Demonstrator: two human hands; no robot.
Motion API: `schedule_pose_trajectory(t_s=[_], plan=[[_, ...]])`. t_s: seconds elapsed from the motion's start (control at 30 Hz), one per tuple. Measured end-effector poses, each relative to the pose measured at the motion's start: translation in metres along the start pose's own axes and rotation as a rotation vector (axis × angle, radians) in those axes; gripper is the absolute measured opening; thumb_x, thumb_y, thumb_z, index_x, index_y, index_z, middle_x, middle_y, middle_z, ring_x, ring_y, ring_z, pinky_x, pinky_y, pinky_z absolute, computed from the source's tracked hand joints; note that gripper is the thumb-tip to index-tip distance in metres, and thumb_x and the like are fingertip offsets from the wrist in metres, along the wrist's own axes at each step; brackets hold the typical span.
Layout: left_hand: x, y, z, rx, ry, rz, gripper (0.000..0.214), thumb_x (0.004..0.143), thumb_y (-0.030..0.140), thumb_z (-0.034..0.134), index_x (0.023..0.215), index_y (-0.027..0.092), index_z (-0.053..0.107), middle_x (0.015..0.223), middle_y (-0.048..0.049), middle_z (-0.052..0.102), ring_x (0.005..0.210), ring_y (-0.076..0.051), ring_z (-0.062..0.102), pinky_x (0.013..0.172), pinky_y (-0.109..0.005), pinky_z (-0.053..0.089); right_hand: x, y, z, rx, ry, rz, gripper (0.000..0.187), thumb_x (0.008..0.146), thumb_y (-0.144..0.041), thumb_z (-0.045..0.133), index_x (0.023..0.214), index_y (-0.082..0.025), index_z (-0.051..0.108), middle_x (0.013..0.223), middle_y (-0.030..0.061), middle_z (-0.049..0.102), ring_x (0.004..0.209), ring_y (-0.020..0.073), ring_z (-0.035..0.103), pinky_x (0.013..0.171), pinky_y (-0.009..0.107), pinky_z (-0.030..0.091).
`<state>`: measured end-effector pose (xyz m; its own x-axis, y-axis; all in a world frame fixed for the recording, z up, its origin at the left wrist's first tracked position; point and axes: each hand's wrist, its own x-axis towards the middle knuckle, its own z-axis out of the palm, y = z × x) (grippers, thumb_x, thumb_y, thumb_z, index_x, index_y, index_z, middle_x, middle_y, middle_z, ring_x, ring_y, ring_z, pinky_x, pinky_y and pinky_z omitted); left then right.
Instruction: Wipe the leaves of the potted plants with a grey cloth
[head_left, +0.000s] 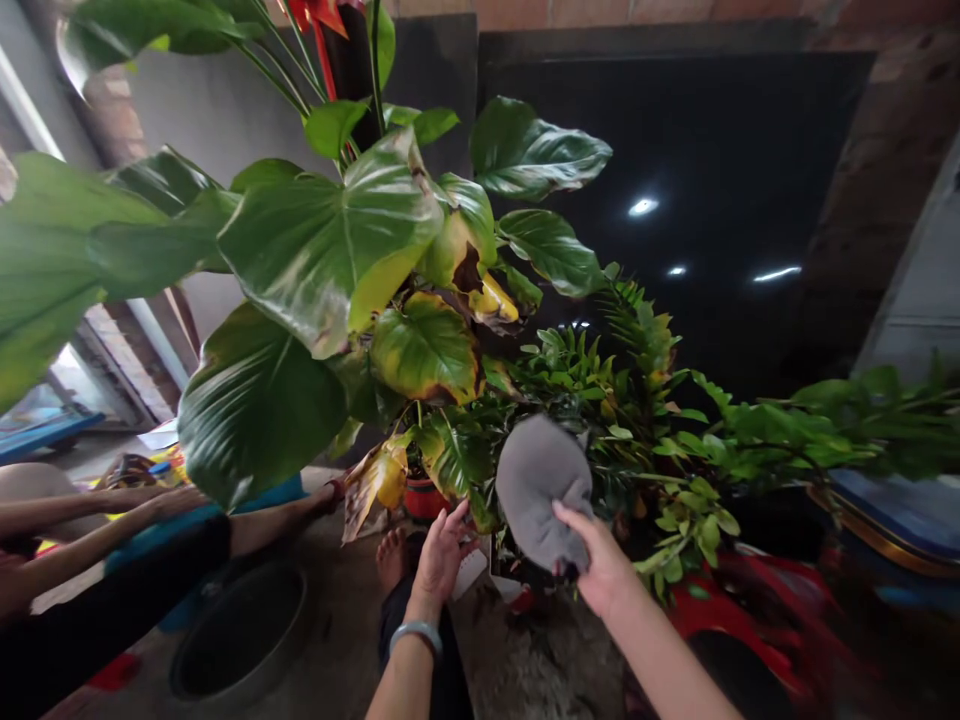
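Observation:
A grey cloth (538, 492) is gripped at its lower right by my right hand (598, 562), thumb on top, in front of the low plants. My left hand (441, 560) is lifted a little to the left of the cloth, fingers apart and slightly bent, just below the lower leaves of a large potted plant. Nothing shows in its palm. Broad green leaves (330, 235) rise above both hands. Some, like a yellow-edged leaf (426, 348), have brown margins. Beneath them is a red pot (424, 500), partly hidden by foliage.
Leafy shrubs (600, 380) spread to the right before a dark glossy panel (675, 130). A dark basin (240, 630) stands on the floor at lower left, beside another person's outstretched arms (82, 535) and leg. Red objects (742, 620) and a blue-lidded container (892, 515) are at right.

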<state>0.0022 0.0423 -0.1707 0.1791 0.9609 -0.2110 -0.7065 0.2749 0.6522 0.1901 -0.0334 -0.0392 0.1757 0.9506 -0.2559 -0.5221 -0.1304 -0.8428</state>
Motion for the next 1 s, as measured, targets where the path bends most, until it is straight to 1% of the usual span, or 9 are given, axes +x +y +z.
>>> schedule_pose_trajectory(t_s=[0.07,0.17,0.33,0.43,0.53,0.6,0.73,0.9,1.0], plan=[[-0.001,0.0,0.0,-0.001,-0.001,-0.007,0.05,0.081,0.049,0.055,0.115,0.016,0.068,0.093,-0.0103,0.073,0.085,-0.024,0.063,0.077,-0.035,0.043,-0.017,0.03,-0.016,-0.045,0.118,0.134,0.036,0.039,-0.036,0.087,0.065,-0.019,0.07,0.062,0.004,0.072,0.06,0.0237,0.067,0.053,0.034,0.052],[0.001,-0.001,-0.002,-0.016,0.002,-0.018,0.056,0.077,0.051,0.059,0.121,0.015,0.065,0.094,-0.0106,0.072,0.089,-0.026,0.062,0.079,-0.036,0.043,-0.047,0.044,-0.033,-0.007,0.11,0.168,0.041,0.039,-0.037,0.088,0.072,-0.019,0.073,0.079,0.0063,0.076,0.08,0.0272,0.07,0.069,0.035,0.055],[0.005,-0.002,-0.002,-0.001,0.038,-0.015,0.058,0.078,0.049,0.059,0.124,0.015,0.062,0.098,-0.011,0.072,0.09,-0.026,0.063,0.077,-0.036,0.044,-0.034,-0.04,-0.026,0.094,0.087,-0.106,0.037,0.043,-0.034,0.087,0.075,-0.021,0.072,0.079,0.0064,0.075,0.086,0.0298,0.069,0.078,0.041,0.052],[0.004,-0.002,0.0,0.012,0.054,-0.004,0.052,0.078,0.047,0.058,0.119,0.015,0.065,0.096,-0.0104,0.073,0.087,-0.024,0.063,0.075,-0.035,0.044,-0.004,-0.076,-0.021,0.205,0.094,-0.207,0.025,0.048,-0.027,0.083,0.067,-0.022,0.068,0.07,0.003,0.074,0.072,0.0255,0.067,0.064,0.038,0.053],[0.004,-0.002,0.0,0.015,0.075,0.011,0.046,0.078,0.045,0.06,0.112,0.016,0.068,0.095,-0.0098,0.072,0.086,-0.024,0.062,0.075,-0.035,0.043,0.001,-0.054,-0.029,0.216,0.154,0.01,0.019,0.049,-0.023,0.081,0.059,-0.021,0.065,0.052,-0.0003,0.066,0.045,0.0177,0.056,0.038,0.029,0.039],[0.004,-0.002,-0.001,0.019,0.093,0.02,0.04,0.077,0.042,0.061,0.106,0.016,0.07,0.095,-0.0093,0.072,0.084,-0.023,0.061,0.076,-0.035,0.044,-0.014,-0.022,-0.04,0.177,0.188,0.129,0.022,0.047,-0.026,0.084,0.059,-0.019,0.067,0.051,0.0003,0.066,0.041,0.0159,0.054,0.036,0.028,0.038],[0.005,-0.002,0.0,0.049,0.114,0.04,0.036,0.076,0.039,0.063,0.104,0.019,0.071,0.102,-0.0085,0.071,0.087,-0.023,0.061,0.079,-0.036,0.045,-0.05,0.005,-0.055,0.133,0.189,0.133,0.034,0.04,-0.026,0.089,0.07,-0.019,0.073,0.072,0.003,0.075,0.073,0.0239,0.07,0.068,0.033,0.055],[0.003,-0.002,0.006,0.082,0.117,0.03,0.036,0.077,0.035,0.062,0.109,0.021,0.069,0.103,-0.0072,0.072,0.085,-0.021,0.062,0.074,-0.033,0.047,-0.018,-0.065,-0.052,0.318,0.181,-0.13,0.028,0.049,-0.02,0.083,0.074,-0.022,0.071,0.075,0.0015,0.075,0.07,0.0224,0.069,0.061,0.033,0.053],[0.0,-0.001,0.008,0.082,0.117,0.037,0.033,0.075,0.034,0.064,0.104,0.02,0.07,0.102,-0.0065,0.072,0.083,-0.021,0.063,0.072,-0.033,0.048,0.014,-0.079,-0.055,0.344,0.216,-0.09,0.015,0.058,-0.02,0.077,0.068,-0.022,0.066,0.062,0.0005,0.071,0.053,0.0178,0.063,0.043,0.028,0.045]])
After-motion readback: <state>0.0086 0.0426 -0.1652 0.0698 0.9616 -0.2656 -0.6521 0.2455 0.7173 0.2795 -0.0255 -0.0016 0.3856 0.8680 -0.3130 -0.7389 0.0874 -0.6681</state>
